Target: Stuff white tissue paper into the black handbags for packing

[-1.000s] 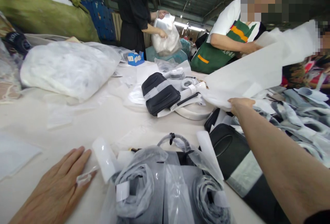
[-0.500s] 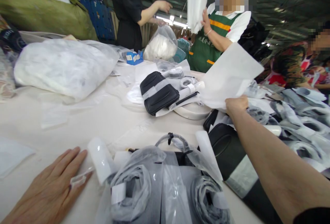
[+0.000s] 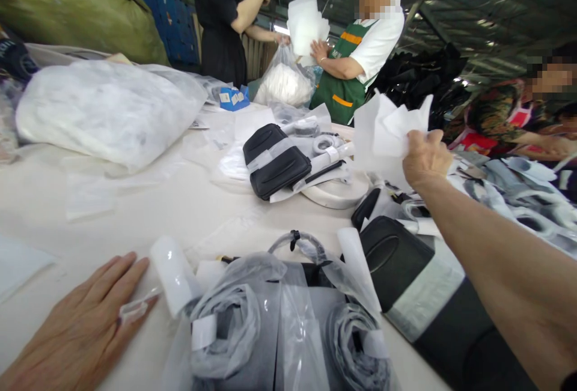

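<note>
My right hand (image 3: 426, 160) is raised over the table, fingers closed on a crumpled white sheet of wrapping paper (image 3: 385, 133). My left hand (image 3: 79, 331) lies flat and open on the white table (image 3: 148, 211) at the near left, a small clear plastic piece (image 3: 133, 312) by its fingers. Beside it stands a white roll (image 3: 174, 274). In front of me lies a black bag wrapped in clear plastic (image 3: 288, 325). Under my right arm lies a second black bag with a grey paper band (image 3: 406, 277).
A black banded pouch (image 3: 274, 160) lies mid-table on a white ring-shaped piece (image 3: 336, 193). A big white plastic-wrapped bundle (image 3: 108, 109) fills the far left. Wrapped grey items (image 3: 523, 187) pile at right. Across the table, a person in a green apron (image 3: 354, 60) holds white sheets; others stand nearby.
My right hand has lifted off the pile and pulled the white sheet up, crumpling it. The person in the green apron has straightened and moved back. My left hand has stayed flat.
</note>
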`<state>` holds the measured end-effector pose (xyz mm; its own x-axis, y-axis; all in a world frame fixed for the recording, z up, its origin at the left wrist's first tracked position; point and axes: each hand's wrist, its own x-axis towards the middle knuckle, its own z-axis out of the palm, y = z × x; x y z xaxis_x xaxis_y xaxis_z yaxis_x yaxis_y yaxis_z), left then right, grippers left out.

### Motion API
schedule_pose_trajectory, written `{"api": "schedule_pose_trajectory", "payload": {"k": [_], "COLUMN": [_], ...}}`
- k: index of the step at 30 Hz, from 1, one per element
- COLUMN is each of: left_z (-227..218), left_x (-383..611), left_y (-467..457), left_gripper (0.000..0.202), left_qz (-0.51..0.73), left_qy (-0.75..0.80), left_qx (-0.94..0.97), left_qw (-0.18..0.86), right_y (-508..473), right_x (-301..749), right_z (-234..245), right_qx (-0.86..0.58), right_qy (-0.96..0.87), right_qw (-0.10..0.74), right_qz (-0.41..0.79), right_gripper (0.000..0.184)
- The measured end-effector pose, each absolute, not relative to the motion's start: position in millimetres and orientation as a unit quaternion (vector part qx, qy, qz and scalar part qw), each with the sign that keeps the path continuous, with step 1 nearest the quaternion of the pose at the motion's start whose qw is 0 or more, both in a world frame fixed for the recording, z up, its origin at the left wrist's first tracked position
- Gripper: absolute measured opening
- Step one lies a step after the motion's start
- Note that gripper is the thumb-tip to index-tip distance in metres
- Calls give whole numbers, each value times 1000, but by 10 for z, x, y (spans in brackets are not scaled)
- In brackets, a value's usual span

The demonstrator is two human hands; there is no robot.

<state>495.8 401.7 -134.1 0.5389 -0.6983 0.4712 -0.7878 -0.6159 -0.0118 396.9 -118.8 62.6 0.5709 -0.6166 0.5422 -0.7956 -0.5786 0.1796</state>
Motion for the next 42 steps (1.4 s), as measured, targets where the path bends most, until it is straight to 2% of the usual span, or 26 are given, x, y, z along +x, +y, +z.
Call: {"api": "schedule_pose_trajectory", "payload": {"k": [4,8,11,18,24,29,36,42], "left_z": [-1371,-1387,-1347,-1374,-1457,-1386,-1340,-1281], "left_x": [4951,4958,4953,4980,4990,4959,4977,4946], "left_y": [4032,4064,4062,4072,4099,4068,4047,4016], "left_gripper": [57,49,48,51,48,46,49,50], "left_qz": [224,212,215,199,194,206,238,229], "left_qy": [-430,-421,-410,-401,-401,-395,-425,-419], "left_qx": [871,879,884,892,892,894,872,877], "left_qw": [82,67,64,60,79,46,41,61], "right_y": [-1162,-1129,-1160,-1305,-1274,-1176,-1177,-1265], "right_x": [3998,4085,4115,4090,4048,4013,4047,4032], "right_z": [575,184,28,14,29,118,86,2], "right_qx": [901,936,943,929,927,906,885,889], "right_qy": [-309,-205,-178,-266,-278,-315,-398,-395], "right_qw": [278,285,280,255,246,265,221,194], "right_qz": [127,-3,-20,16,55,97,93,130], "right_gripper": [38,33,35,53,33,38,42,46]}}
